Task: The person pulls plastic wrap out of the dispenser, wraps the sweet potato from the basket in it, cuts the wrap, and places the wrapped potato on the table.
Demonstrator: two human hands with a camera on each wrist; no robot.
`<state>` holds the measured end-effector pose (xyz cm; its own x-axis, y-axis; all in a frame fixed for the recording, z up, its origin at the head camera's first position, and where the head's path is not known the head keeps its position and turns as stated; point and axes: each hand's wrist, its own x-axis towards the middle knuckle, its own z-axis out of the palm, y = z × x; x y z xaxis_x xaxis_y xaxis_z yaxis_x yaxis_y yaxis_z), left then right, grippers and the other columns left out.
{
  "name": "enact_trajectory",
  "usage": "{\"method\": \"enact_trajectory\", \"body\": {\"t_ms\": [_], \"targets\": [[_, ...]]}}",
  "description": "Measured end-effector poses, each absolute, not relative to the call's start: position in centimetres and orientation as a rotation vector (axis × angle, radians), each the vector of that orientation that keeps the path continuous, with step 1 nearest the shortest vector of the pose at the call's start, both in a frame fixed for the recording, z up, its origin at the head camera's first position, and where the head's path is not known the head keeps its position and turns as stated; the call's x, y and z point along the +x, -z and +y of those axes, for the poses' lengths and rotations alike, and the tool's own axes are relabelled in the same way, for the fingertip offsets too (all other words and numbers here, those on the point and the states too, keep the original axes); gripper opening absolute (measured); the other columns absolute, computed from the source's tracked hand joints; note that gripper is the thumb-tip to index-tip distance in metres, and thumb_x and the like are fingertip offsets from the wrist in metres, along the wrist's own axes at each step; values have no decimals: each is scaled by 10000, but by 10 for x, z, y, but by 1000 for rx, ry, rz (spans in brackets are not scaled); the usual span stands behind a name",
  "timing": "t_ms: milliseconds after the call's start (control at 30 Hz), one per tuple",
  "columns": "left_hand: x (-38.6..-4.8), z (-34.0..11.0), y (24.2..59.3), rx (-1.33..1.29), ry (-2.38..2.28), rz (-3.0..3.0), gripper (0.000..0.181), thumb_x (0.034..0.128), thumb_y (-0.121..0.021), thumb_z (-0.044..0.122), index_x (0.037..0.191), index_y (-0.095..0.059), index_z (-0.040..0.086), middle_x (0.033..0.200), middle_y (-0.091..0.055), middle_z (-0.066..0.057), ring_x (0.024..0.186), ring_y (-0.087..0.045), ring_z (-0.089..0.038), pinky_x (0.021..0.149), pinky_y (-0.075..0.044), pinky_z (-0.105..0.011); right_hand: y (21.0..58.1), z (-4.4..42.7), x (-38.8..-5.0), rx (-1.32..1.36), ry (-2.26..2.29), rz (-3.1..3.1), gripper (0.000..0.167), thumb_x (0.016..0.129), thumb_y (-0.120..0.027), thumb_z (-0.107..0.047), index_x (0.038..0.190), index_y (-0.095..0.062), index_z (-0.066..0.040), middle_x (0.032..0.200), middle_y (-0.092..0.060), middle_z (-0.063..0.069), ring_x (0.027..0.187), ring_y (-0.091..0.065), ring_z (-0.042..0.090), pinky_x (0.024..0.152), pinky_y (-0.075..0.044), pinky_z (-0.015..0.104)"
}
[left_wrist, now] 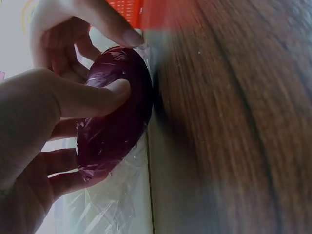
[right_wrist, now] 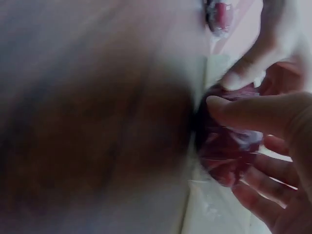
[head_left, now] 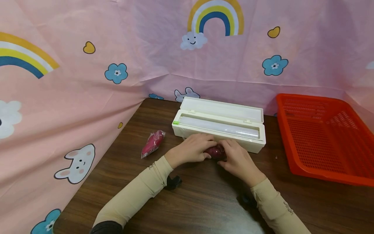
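Observation:
Both hands hold a dark purple-red oval tuber that looks like a sweet potato (head_left: 215, 152), with shiny cling film around it. My left hand (head_left: 193, 149) grips one end, its thumb on the near side and fingers behind, as the left wrist view shows. At the other end my right hand (head_left: 238, 161) grips it the same way; its thumb presses on the film (right_wrist: 234, 141) in the right wrist view. Just behind them stands a white cling film dispenser (head_left: 190, 132), lid up, a roll of film (head_left: 217, 126) inside. Loose clear film (left_wrist: 109, 204) hangs beside the tuber.
A second film-wrapped, pinkish-red tuber (head_left: 153, 143) lies on the brown wooden table (head_left: 201, 198) to the left. An orange-red plastic basket (head_left: 301, 162) stands at the right. Pink patterned cloth (head_left: 152, 48) hangs behind and along the left side.

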<state>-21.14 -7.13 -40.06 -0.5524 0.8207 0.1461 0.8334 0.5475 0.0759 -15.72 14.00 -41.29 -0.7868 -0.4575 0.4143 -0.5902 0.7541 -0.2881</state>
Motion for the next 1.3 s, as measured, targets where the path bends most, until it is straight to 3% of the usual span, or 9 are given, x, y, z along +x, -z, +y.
{"method": "enact_trajectory", "body": {"t_ms": [333, 500, 600, 767, 967, 1100, 1300], "targets": [[-210, -72, 395, -1428, 312, -2723, 510, 904, -779, 264, 1366, -585, 163, 1251, -676, 17, 1102, -663, -149, 920, -552, -355, 413, 139, -164, 816, -563, -2593, 533, 671, -938, -108, 1147, -706, -50, 1083, -739, 73, 1043, -685, 268, 897, -564, 446], [-211, -72, 393, -1400, 259, -2739, 412, 912, -774, 298, 1271, -643, 145, 1176, -704, 13, 1064, -651, -151, 922, -539, -348, 410, 137, -165, 803, -539, -2618, 481, 687, -929, -128, 1127, -741, -72, 1097, -743, 64, 1042, -695, 263, 879, -573, 450], [-209, -71, 392, -1394, 205, -2720, 366, 911, -775, 311, 1213, -686, 125, 1138, -709, -6, 1047, -626, -175, 922, -526, -355, 409, 136, -164, 789, -531, -2636, 450, 702, -923, -141, 1115, -759, -79, 1108, -706, 72, 993, -687, 258, 823, -581, 447], [-206, -71, 393, -1393, 175, -2701, 405, 902, -788, 299, 1258, -691, 131, 1188, -627, -52, 1061, -596, -198, 955, -511, -366, 409, 138, -161, 787, -512, -2633, 421, 716, -921, -155, 1103, -776, -71, 1064, -642, 80, 907, -636, 235, 734, -571, 419], [-205, -74, 396, -1381, 187, -2693, 485, 869, -816, 319, 1293, -657, 145, 1233, -639, -37, 1143, -597, -199, 1006, -482, -388, 407, 144, -157, 760, -560, -2614, 398, 760, -882, -198, 1116, -748, -79, 1095, -719, 80, 989, -689, 256, 811, -580, 443], [-206, -76, 394, -1370, 212, -2673, 558, 865, -811, 365, 1346, -617, 160, 1252, -625, -26, 1145, -590, -185, 986, -497, -379, 399, 154, -154, 677, -654, -2557, 342, 803, -848, -187, 1100, -731, -63, 1050, -730, 103, 968, -690, 284, 781, -569, 468], [-211, -90, 372, -1334, 428, -2621, 380, 940, -726, 311, 1268, -680, 125, 1143, -656, -26, 1017, -613, -167, 892, -529, -351, 384, 175, -154, 433, -762, -2344, 352, 755, -880, -125, 1026, -707, 20, 1067, -653, 217, 1005, -582, 405, 851, -483, 515]]}}
